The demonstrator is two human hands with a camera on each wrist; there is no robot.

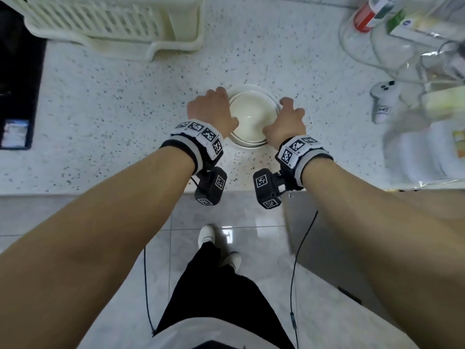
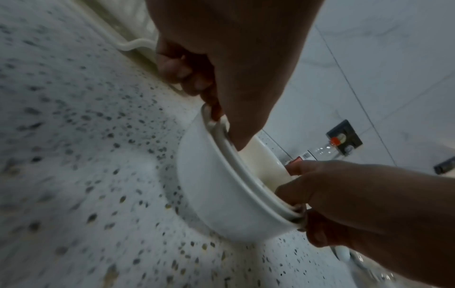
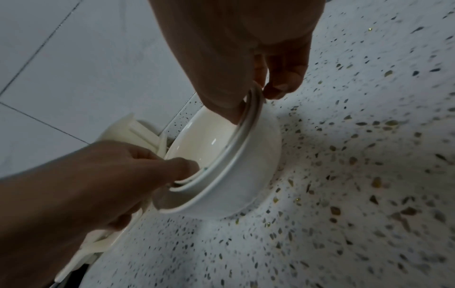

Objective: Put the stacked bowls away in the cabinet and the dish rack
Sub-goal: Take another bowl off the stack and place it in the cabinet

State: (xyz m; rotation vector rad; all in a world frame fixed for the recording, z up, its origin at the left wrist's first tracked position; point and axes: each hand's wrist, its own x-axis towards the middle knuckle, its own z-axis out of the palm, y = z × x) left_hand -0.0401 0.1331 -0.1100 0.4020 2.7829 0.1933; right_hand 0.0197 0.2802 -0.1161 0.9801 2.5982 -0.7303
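A stack of white bowls (image 1: 251, 114) stands on the speckled countertop (image 1: 113, 109), close to its front edge. My left hand (image 1: 219, 109) grips the stack's left rim, and my right hand (image 1: 283, 117) grips the right rim. The left wrist view shows my left hand (image 2: 221, 87) with its thumb inside the top bowl of the stack of bowls (image 2: 209, 185), and the right hand (image 2: 344, 194) opposite. In the right wrist view my right hand (image 3: 246, 78) pinches the rim of the bowls (image 3: 246, 165), thumb inside, a finger outside. The cream dish rack (image 1: 113, 21) sits at the back left. No cabinet is in view.
A black appliance (image 1: 17, 71) borders the counter on the left. Clear bags of bottles and packets (image 1: 402, 34) and a white plug adapter (image 1: 385, 102) crowd the right side. The counter's front edge (image 1: 100, 192) runs just behind my wrists. A wall socket (image 2: 344, 136) is behind.
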